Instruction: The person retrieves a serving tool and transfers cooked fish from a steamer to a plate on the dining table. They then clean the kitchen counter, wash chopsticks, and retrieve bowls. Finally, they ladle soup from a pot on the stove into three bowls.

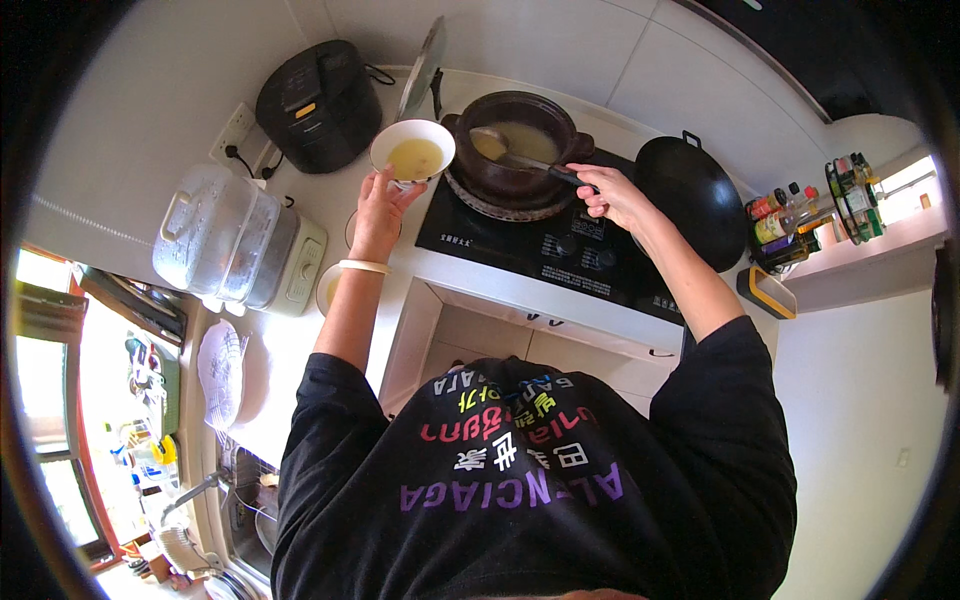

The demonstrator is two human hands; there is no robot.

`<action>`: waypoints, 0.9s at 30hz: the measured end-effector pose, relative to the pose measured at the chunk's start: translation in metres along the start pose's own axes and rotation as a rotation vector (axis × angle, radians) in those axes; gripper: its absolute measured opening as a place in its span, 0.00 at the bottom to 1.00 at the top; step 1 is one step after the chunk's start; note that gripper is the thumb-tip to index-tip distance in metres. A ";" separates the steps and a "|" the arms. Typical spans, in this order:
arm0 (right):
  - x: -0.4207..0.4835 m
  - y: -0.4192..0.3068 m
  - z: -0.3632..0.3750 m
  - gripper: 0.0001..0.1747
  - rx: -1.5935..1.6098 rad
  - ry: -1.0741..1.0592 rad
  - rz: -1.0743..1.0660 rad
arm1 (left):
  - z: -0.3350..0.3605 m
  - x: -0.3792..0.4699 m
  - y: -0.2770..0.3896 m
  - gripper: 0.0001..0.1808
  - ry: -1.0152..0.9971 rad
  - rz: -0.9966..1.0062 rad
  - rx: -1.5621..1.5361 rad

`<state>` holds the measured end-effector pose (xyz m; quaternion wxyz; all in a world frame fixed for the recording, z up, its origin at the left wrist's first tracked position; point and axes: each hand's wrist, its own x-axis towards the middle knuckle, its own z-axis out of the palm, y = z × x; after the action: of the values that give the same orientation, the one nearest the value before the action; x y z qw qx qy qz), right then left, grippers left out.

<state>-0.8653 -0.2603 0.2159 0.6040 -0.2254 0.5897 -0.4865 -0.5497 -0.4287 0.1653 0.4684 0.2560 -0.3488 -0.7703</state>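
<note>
In my left hand [384, 210] is a white bowl [381, 142] holding pale yellow soup [416, 157], raised just left of a dark clay pot [510, 180]. My right hand [611, 196] grips the black handle of a metal ladle [525, 161]. The ladle's head, with liquid in it, is inside the pot, over the yellowish broth [536, 141]. The pot stands on the left burner of a black gas stove [517, 236]. Partly hidden behind my left forearm and wrist, two more bowls stand on the white counter; the nearer one [325, 289] has yellowish contents.
A black wok [694, 202] sits on the stove's right side. A glass lid [424, 67] stands upright behind the bowl. Left are a black rice cooker [319, 109] and a clear-topped electric steamer [225, 232]. Bottles fill a rack [784, 225] at right. A sink [251, 525] lies lower left.
</note>
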 end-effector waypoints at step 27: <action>-0.118 -0.080 0.030 0.22 -0.546 0.248 -0.457 | 0.093 0.051 -0.056 0.19 -0.084 -0.150 -0.112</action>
<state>-0.8436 -0.2030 0.3477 0.3213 -0.4433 0.7008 -0.4574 -0.6694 -0.4294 0.1764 0.4078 0.2222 -0.3042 -0.8317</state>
